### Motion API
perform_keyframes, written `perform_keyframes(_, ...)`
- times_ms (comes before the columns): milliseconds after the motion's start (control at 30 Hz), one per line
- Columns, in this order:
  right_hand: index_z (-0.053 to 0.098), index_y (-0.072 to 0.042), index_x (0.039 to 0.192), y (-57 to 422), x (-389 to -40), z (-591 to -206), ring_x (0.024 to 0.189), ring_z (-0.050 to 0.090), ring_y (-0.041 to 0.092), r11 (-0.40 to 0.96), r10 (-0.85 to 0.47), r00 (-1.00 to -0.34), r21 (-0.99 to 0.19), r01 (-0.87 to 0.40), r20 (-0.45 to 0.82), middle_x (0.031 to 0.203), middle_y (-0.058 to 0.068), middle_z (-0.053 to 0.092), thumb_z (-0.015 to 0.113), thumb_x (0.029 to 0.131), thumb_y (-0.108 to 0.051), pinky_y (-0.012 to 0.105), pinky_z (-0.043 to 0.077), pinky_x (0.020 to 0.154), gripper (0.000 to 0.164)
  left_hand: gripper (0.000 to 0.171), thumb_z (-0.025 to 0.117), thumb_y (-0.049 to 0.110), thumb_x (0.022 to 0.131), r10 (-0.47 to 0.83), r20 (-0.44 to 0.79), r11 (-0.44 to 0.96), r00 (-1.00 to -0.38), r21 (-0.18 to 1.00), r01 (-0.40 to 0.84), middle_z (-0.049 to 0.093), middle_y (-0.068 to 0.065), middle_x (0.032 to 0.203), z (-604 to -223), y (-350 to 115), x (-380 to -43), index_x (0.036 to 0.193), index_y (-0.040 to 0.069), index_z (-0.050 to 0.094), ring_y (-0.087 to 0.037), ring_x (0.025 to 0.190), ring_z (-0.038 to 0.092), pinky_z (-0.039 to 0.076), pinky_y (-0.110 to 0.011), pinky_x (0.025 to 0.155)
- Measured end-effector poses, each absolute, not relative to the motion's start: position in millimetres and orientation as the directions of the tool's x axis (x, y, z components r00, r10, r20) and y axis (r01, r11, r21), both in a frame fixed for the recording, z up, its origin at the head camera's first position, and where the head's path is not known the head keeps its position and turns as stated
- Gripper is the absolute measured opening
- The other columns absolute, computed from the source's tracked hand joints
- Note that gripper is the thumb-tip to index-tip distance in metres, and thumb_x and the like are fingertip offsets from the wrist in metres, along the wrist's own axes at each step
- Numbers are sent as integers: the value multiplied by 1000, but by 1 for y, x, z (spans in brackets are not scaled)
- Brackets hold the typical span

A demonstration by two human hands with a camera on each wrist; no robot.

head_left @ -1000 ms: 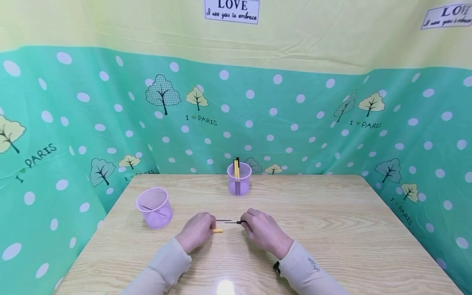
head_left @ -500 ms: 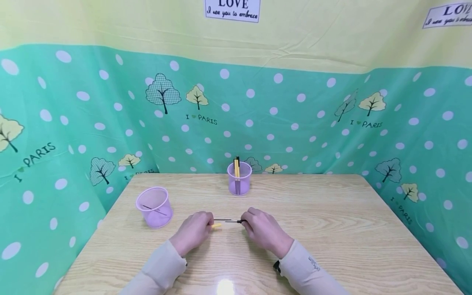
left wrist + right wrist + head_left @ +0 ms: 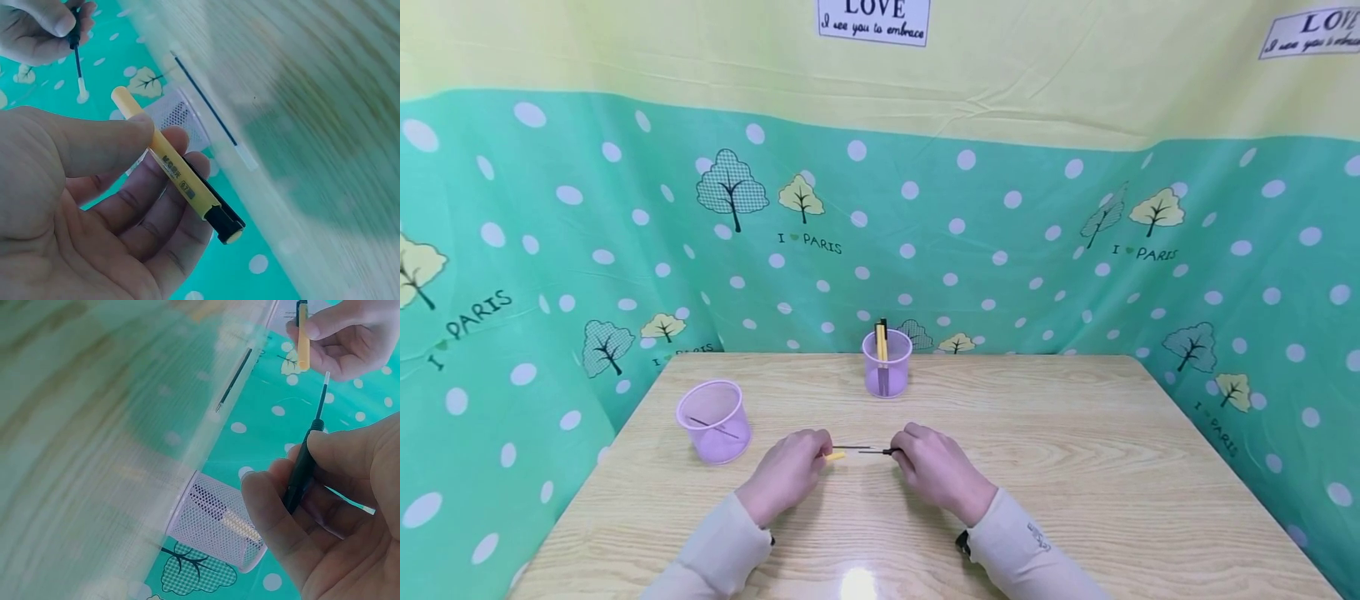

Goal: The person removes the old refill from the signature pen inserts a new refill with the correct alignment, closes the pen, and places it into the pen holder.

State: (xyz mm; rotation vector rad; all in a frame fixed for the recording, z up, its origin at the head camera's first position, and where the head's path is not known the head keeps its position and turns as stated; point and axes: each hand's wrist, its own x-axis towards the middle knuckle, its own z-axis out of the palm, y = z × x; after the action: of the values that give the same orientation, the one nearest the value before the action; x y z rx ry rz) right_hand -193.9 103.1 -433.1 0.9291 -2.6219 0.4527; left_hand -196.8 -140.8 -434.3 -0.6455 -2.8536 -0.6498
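My left hand (image 3: 792, 468) pinches a yellow pen barrel (image 3: 178, 165) with a black clip end, between thumb and fingertips. Opposite it, my right hand (image 3: 936, 468) grips the black front section of a pen (image 3: 304, 459), and a thin dark refill with a pale end (image 3: 322, 400) sticks out of it toward the left hand. A separate pen refill (image 3: 206, 100) lies on the wooden table (image 3: 1075, 450), just beyond the two hands. In the head view, the yellow barrel shows only as a short stub beside the left fingers.
A purple mesh cup (image 3: 721, 442) at the left has a thin dark refill (image 3: 715, 427) in it. Farther back stands another purple mesh cup (image 3: 895, 383), with yellow-and-black pens (image 3: 882, 342) upright inside. A green and yellow patterned curtain (image 3: 1000, 242) surrounds the table's back and sides.
My left hand has shifted a little to the left with the yellow barrel, whose visible end has risen slightly. The right hand has stayed nearly still.
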Motion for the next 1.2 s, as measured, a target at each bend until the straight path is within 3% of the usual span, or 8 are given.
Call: perform_keyframes(1200, 67, -12, 89, 103, -195, -436, 70, 51, 6, 746, -552, -749, -185, -640, 366, 80, -8, 53, 64, 90, -15, 22, 49, 62, 5, 19, 71, -4, 77, 401, 271, 808, -875, 346, 478, 63, 2, 80, -425, -132, -188, 86, 13, 66, -15, 74, 58, 51, -34, 67)
